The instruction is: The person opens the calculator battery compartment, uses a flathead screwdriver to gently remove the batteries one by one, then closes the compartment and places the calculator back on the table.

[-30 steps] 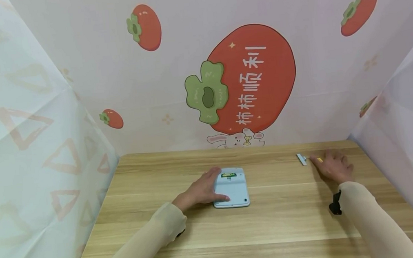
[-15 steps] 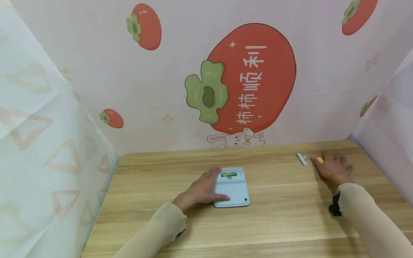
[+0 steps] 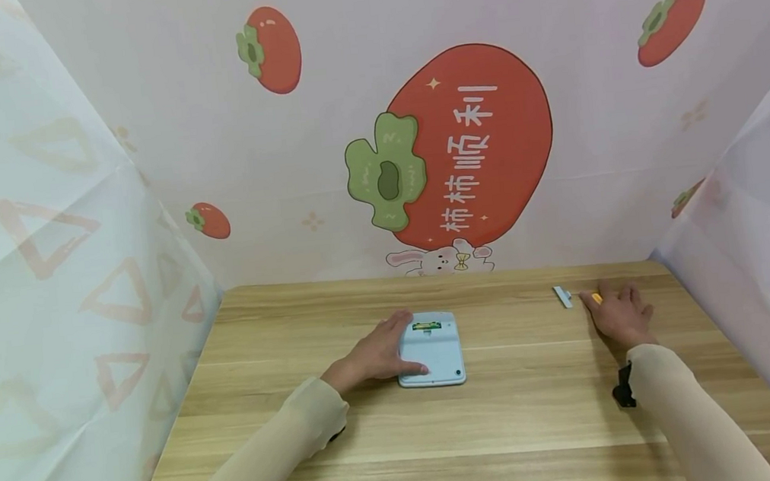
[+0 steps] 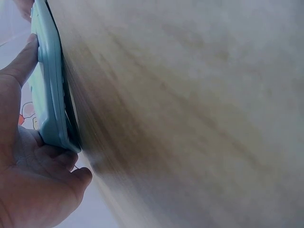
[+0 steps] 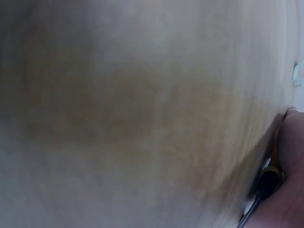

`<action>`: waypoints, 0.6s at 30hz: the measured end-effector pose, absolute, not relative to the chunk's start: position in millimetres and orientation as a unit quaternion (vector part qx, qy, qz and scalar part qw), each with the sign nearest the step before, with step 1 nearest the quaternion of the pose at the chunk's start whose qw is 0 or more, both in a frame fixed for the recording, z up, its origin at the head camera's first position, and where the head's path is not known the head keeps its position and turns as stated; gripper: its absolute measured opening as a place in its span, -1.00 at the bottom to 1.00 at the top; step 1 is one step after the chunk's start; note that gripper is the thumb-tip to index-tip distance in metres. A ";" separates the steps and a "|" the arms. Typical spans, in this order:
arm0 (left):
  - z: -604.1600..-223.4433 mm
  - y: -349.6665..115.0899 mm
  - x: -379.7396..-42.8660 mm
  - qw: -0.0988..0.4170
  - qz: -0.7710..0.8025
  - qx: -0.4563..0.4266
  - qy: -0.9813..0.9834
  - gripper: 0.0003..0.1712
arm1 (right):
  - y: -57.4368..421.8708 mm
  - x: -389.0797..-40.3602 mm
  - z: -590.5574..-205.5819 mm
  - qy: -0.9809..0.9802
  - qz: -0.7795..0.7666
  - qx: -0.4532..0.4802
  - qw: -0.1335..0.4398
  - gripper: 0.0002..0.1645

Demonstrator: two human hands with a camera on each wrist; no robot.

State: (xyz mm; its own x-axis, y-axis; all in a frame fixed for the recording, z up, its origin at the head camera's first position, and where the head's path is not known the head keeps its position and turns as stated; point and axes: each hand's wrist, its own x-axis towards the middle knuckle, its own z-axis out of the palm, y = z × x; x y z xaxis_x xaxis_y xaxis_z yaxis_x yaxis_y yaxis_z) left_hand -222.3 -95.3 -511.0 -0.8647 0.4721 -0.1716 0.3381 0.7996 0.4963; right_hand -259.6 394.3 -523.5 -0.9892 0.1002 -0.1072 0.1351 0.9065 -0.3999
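Observation:
A light-blue calculator (image 3: 439,352) lies back side up on the table, its battery compartment (image 3: 427,326) uncovered. My left hand (image 3: 377,352) grips it from the left, thumb on the back and fingers at the far edge. In the left wrist view, the calculator (image 4: 50,80) stands at the upper left between thumb and fingers. My right hand (image 3: 620,318) holds a screwdriver with a yellow-and-black handle (image 3: 597,298), mostly hidden under the fingers. The right wrist view shows the screwdriver's dark handle part (image 5: 269,183) and metal shaft beside the palm. Left of the thumb lies a small light-blue battery cover (image 3: 562,297).
The wooden table (image 3: 511,420) runs back to a white cloth wall (image 3: 601,198) printed with persimmons. Cloth panels also close off the left and right sides.
My right hand's fingers have drawn in slightly around the screwdriver handle. The left hand, the calculator and the battery cover have stayed put.

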 end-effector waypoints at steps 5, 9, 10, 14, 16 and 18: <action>-509.2 -95.8 -221.5 0.146 0.231 0.217 0.937 0.32 | 392.3 -258.9 -524.3 0.980 -0.192 0.047 0.032 -0.09; -508.8 -95.8 -221.6 0.145 0.235 0.218 0.936 0.33 | 391.5 -259.3 -525.3 0.984 -0.174 0.033 0.017 -0.15; -509.3 -95.9 -221.8 0.145 0.235 0.218 0.936 0.32 | 391.0 -259.6 -525.5 0.985 -0.172 0.030 0.012 -0.17; -512.1 -95.6 -223.0 0.145 0.234 0.218 0.936 0.32 | 388.0 -259.9 -525.5 0.986 -0.164 0.019 -0.004 -0.26; -513.3 -95.7 -223.5 0.145 0.235 0.218 0.936 0.32 | 387.1 -260.3 -525.9 0.987 -0.159 0.017 -0.010 -0.30; -513.6 -95.9 -223.7 0.146 0.235 0.217 0.936 0.32 | 386.1 -260.5 -526.0 0.987 -0.157 0.015 -0.014 -0.34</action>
State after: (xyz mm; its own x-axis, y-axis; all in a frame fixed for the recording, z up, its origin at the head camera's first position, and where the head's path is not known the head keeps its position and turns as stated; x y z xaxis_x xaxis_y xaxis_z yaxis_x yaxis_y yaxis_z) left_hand -223.7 -95.9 -513.6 -0.8633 0.4747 -0.1716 0.3377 0.7958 0.5026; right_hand -260.5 386.1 -526.0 -0.9992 0.0335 0.0222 0.0249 0.9503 -0.3102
